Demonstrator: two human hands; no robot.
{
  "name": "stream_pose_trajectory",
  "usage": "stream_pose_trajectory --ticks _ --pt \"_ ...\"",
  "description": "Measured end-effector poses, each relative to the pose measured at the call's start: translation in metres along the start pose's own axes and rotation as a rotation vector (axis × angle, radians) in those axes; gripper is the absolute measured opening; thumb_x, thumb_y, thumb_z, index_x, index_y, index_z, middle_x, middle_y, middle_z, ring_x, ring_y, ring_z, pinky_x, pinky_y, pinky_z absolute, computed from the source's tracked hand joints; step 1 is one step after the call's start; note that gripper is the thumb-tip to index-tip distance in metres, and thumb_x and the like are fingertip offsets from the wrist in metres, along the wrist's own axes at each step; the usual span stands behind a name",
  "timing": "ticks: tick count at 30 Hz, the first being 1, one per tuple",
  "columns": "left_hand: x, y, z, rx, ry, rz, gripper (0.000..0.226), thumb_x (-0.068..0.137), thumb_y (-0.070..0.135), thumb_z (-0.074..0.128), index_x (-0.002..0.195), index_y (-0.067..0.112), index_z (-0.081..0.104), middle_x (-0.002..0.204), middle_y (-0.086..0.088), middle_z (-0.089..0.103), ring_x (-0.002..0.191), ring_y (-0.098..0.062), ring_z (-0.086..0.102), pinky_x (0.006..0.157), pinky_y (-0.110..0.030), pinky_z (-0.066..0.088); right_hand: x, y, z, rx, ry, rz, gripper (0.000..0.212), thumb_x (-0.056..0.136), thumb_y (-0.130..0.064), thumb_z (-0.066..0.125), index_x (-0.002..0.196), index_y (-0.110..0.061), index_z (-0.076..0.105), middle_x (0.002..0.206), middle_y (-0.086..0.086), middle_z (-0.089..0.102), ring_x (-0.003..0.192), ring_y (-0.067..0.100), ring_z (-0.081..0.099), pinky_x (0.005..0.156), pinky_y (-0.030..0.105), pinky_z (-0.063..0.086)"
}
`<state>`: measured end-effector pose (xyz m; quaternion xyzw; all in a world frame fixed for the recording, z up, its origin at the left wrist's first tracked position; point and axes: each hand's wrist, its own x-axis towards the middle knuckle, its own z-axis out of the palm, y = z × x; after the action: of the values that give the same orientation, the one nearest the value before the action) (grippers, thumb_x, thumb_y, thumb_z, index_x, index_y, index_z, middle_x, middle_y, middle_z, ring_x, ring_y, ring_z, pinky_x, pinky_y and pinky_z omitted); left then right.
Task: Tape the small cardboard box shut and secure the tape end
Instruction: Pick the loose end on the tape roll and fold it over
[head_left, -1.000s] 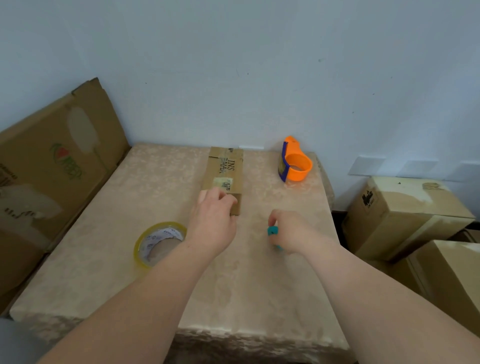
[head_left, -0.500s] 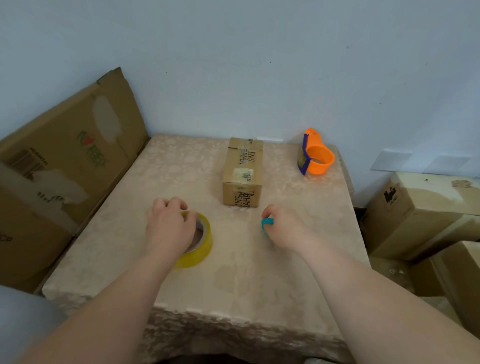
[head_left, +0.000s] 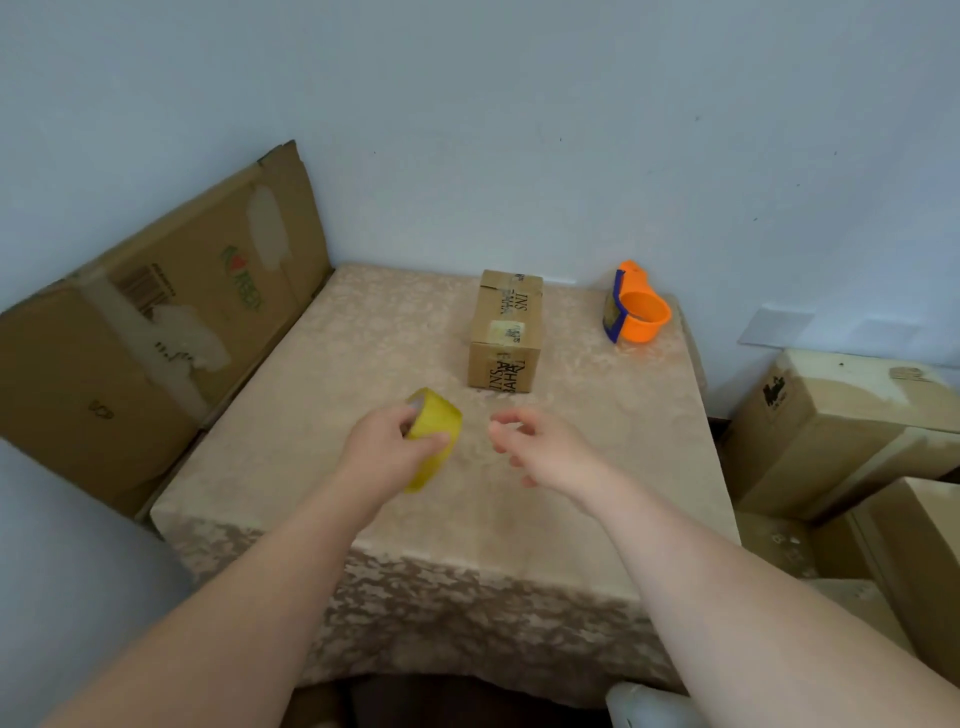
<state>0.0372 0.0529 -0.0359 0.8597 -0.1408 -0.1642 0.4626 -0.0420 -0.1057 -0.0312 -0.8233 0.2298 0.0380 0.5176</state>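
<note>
The small cardboard box (head_left: 506, 332) stands lengthwise near the back middle of the table (head_left: 337, 364), its flaps down and printed tape and a label on top. My left hand (head_left: 382, 454) grips a yellow roll of tape (head_left: 439, 418), lifted on edge off the cloth in front of the box. My right hand (head_left: 543, 447) hovers just right of the roll with its fingers loosely curled and apart, holding nothing I can see. Neither hand touches the box.
An orange and blue tape dispenser (head_left: 636, 312) sits at the table's back right corner. A large flattened carton (head_left: 156, 322) leans against the wall on the left. Stacked cardboard boxes (head_left: 841, 431) stand on the floor to the right. The wall is close behind the table.
My left hand left the box, took hold of the tape roll and lifted it on edge. The small teal object seen in my right hand is no longer visible; its fingers have spread.
</note>
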Motion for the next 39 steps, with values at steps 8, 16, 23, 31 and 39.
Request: stream_pose_trajectory --ticks 8,16,23,31,39 --pt "-0.064 0.030 -0.001 -0.977 -0.271 -0.441 0.035 0.098 0.020 0.037 0.122 0.001 0.056 0.113 -0.017 0.064 0.096 -0.027 0.062 0.076 -0.038 0.052 -0.060 -0.012 0.013 0.183 -0.225 -0.094 0.051 0.076 -0.040 0.074 0.121 -0.023 0.058 0.114 0.000 0.068 0.103 0.014 0.064 0.090 0.033 0.053" --pt "-0.110 0.036 0.004 -0.795 -0.354 -0.203 0.021 0.097 0.014 0.042 0.105 0.008 0.061 0.095 -0.010 0.070 0.087 -0.020 0.066 0.076 -0.032 0.052 -0.097 -0.003 0.007 0.346 -0.118 -0.056 0.033 0.086 -0.034 0.064 0.112 -0.013 0.064 0.111 0.014 0.070 0.095 0.022 0.067 0.089 0.041 0.055" --pt "-0.124 0.028 0.013 -0.325 -0.356 0.114 0.014 0.093 0.007 0.051 0.100 0.006 0.063 0.092 -0.009 0.063 0.084 -0.017 0.058 0.079 -0.024 0.047 -0.102 0.000 0.003 0.658 -0.074 0.090 0.031 0.091 -0.032 0.057 0.113 -0.012 0.061 0.106 0.014 0.069 0.090 0.024 0.065 0.083 0.038 0.053" --pt "-0.111 0.010 0.027 0.233 -0.243 0.457 0.015 0.081 0.004 0.066 0.096 0.004 0.069 0.101 -0.007 0.061 0.092 -0.015 0.053 0.081 -0.006 0.037 -0.083 0.017 -0.002 0.889 -0.047 0.223 0.041 0.090 -0.037 0.057 0.122 -0.011 0.058 0.112 0.014 0.069 0.101 0.027 0.067 0.081 0.039 0.056" --pt "-0.079 0.004 0.041 -0.021 -0.140 0.228 0.009 0.077 0.016 0.072 0.083 0.021 0.068 0.088 0.004 0.066 0.085 -0.009 0.059 0.076 -0.019 0.043 -0.055 0.034 -0.003 0.883 -0.049 0.106 0.030 0.093 -0.025 0.054 0.113 -0.005 0.063 0.109 0.018 0.068 0.093 0.027 0.065 0.086 0.041 0.051"
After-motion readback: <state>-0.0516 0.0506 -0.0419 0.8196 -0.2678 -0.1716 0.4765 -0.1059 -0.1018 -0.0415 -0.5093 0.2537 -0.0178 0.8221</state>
